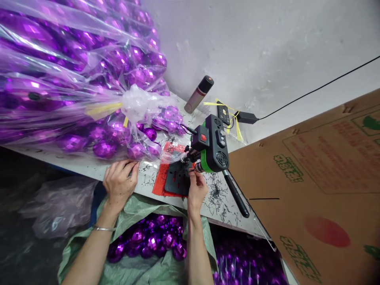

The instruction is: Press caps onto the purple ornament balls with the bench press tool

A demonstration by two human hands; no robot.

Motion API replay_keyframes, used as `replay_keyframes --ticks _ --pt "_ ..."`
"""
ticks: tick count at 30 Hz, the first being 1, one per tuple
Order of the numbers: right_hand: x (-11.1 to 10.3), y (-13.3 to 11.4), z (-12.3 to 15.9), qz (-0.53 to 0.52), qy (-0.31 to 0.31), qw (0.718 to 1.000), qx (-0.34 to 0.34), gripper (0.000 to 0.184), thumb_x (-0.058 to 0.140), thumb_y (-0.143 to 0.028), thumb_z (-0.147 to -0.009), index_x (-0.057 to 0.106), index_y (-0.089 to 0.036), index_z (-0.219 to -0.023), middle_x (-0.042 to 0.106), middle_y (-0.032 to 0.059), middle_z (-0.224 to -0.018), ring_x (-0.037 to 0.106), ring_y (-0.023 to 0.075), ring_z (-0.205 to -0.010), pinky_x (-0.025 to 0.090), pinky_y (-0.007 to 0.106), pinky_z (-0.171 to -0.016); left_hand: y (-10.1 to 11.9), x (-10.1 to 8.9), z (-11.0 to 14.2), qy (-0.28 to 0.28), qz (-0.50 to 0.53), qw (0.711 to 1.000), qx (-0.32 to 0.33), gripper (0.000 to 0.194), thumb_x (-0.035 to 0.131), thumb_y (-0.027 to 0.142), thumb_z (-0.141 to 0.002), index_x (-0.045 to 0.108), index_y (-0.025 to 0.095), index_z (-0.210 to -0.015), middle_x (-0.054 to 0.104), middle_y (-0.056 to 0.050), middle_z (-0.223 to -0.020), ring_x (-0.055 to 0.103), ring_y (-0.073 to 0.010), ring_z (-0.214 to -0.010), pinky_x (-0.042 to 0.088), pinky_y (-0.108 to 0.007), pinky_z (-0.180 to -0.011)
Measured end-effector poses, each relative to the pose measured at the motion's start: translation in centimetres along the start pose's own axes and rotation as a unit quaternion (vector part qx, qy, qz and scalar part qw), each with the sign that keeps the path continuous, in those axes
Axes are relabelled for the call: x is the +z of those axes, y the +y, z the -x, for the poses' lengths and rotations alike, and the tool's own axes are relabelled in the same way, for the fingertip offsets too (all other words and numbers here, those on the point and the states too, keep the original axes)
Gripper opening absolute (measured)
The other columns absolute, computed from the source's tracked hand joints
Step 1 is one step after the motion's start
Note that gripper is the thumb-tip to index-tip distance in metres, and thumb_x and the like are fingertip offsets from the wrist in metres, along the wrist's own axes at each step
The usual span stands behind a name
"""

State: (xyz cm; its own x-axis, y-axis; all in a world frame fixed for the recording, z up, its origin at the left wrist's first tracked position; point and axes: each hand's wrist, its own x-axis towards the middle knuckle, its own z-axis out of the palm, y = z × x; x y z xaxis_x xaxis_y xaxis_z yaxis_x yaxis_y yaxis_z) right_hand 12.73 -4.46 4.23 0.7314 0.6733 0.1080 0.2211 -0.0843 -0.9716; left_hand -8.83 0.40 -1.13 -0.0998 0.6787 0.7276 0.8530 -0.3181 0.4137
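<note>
My left hand (121,183) is at the table's near edge, fingers curled against the clear plastic bag (137,103) of shiny purple faceted balls; whatever its fingers hold is hidden. My right hand (197,190) is closed in a pinch just under the head of a small black and green drill press (218,144). Anything between those fingertips is too small to make out. Beneath the drill lies its dark slotted base plate (175,180), resting on a red sheet (158,185). A black lever (236,196) slants down from the machine's right side.
Below my arms, a green sack (142,202) holds more purple balls (151,239). A large cardboard box (311,178) blocks the right side. Black shavings (218,192) litter the tabletop. Behind the drill are a spray can (198,94) and a power adapter (246,117) with its cord.
</note>
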Motion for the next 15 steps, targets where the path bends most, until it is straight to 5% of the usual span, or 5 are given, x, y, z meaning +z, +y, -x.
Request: replay_keyframes --ticks 9,15 --pt "-1.3 -1.5 0.8 0.053 -0.042 0.99 -0.123 0.035 0.063 -0.048 -0.088 0.077 -0.016 -0.084 0.077 0.0077 -0.086 0.069 0.0176 -0.082 0.056 0.031 -0.078 -0.1 0.1 0.3 -0.015 0.006 1.0 -0.013 0.018 0.064 0.029 -0.097 0.078 0.02 -0.09 0.077 -0.009 -0.092 0.065 -0.0231 -0.084 0.043 -0.035 -0.075" --pt "-1.4 -0.9 0.4 0.108 -0.016 0.965 -0.24 0.029 0.063 -0.042 -0.091 0.078 -0.018 -0.087 0.079 0.0088 -0.089 0.073 0.0204 -0.085 0.059 0.037 -0.084 -0.1 0.0 0.3 -0.033 0.002 0.999 -0.034 0.019 0.064 0.03 -0.097 0.078 0.021 -0.089 0.077 -0.008 -0.093 0.067 -0.0232 -0.086 0.045 -0.036 -0.077"
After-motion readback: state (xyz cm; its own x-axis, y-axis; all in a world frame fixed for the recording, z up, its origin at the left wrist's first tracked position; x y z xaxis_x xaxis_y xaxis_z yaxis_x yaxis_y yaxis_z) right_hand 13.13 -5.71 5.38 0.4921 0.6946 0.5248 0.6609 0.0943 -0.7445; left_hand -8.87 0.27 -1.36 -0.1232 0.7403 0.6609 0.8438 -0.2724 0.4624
